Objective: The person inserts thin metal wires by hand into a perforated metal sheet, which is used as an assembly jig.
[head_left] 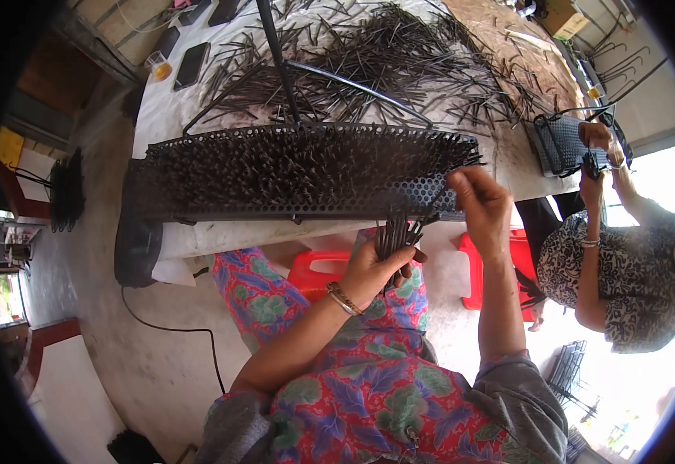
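The bundle of thin, dark, stiff strips (390, 241) sits in my left hand (384, 272), fingers wrapped round it and thumb across the near side, just in front of the long black perforated tray (237, 213). The strips point up toward the tray's front edge, near its right end. My right hand (483, 203) is raised just to the right of it, thumb and forefinger pinched on a single slender dark strip (438, 199) that slants down toward the bundle. Below the pinch, a patch of the tray's round holes shows bare; most of the rest bristles with upright dark strips.

The tray stands along the near edge of the white-covered worktop (152, 116), with a slim black post (272, 46) rising behind it. Further back, a wide tangled heap of loose dark strips (399, 50) spreads over the cover. On the left lie a flat black phone (192, 66) and, beside it, a clear cup of amber liquid (159, 66).

A gold-toned bracelet (343, 298) circles my left wrist. To my right, a co-worker in a black-and-white patterned top (616, 278) has both hands at a smaller dark perforated tray (560, 143).
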The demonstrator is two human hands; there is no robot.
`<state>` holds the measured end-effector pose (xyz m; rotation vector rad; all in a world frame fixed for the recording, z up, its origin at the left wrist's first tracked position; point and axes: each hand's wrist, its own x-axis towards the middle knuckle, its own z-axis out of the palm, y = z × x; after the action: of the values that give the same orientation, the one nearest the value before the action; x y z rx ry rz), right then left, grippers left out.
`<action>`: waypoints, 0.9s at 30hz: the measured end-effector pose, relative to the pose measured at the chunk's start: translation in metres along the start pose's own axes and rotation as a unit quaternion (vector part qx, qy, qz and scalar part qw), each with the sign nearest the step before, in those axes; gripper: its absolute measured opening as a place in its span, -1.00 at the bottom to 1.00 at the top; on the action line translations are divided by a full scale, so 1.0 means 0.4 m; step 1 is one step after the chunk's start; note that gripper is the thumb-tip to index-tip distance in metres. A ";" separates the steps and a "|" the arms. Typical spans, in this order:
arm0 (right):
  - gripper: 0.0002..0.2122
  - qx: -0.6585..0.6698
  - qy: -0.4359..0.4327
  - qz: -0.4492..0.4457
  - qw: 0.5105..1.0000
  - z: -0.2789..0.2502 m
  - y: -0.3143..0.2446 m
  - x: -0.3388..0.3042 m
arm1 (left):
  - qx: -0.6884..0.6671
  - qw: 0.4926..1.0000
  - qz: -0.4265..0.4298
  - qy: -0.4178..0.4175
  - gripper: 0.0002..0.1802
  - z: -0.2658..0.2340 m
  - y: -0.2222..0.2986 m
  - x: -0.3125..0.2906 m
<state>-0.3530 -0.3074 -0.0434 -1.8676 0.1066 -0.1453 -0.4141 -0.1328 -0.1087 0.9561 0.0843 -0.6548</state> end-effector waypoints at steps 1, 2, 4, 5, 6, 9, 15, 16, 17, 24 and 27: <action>-0.92 0.015 0.026 -0.033 0.999 -0.004 0.000 0.011 | 0.010 1.000 0.001 0.002 -0.82 0.000 0.000 0.003; -0.92 0.015 0.028 -0.033 0.999 -0.006 0.002 0.022 | 0.021 1.000 0.001 0.003 -0.82 0.002 0.001 0.006; -0.91 -0.065 0.101 -0.156 0.980 -0.004 0.012 0.041 | 0.011 1.000 0.010 0.002 -0.81 0.013 0.005 0.009; -0.93 -0.077 0.112 -0.144 0.980 0.001 0.015 0.045 | 0.000 1.000 0.020 0.003 -0.81 0.017 0.008 0.009; -0.93 -0.076 0.113 -0.145 0.980 0.006 0.022 0.047 | 0.001 1.000 0.021 0.003 -0.81 0.017 0.006 0.011; -0.96 -0.123 0.137 -0.196 0.963 0.018 0.032 0.048 | -0.011 1.000 0.007 0.021 -0.79 0.010 0.000 0.014; -0.96 -0.130 0.166 -0.217 0.953 0.032 0.054 0.040 | -0.015 0.999 -0.013 0.026 -0.77 0.014 0.017 0.004; -0.96 -0.131 0.166 -0.216 0.953 0.034 0.054 0.038 | -0.016 0.999 -0.017 0.029 -0.78 0.013 0.017 0.004; -0.95 -0.134 0.172 -0.223 0.950 0.036 0.054 0.035 | -0.017 0.999 -0.020 0.032 -0.78 0.013 0.016 0.004; -0.92 -0.178 0.155 -0.298 0.925 0.052 0.084 0.033 | -0.019 0.999 -0.019 0.043 -0.79 0.010 0.011 0.003; -0.89 -0.197 0.109 -0.321 0.920 0.059 0.081 0.029 | -0.022 0.999 -0.013 0.042 -0.79 0.008 0.010 0.001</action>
<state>-0.3378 -0.2965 -0.0808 -2.2226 -0.3589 -0.8389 -0.4121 -0.1339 -0.1041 0.9412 0.1860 -0.6346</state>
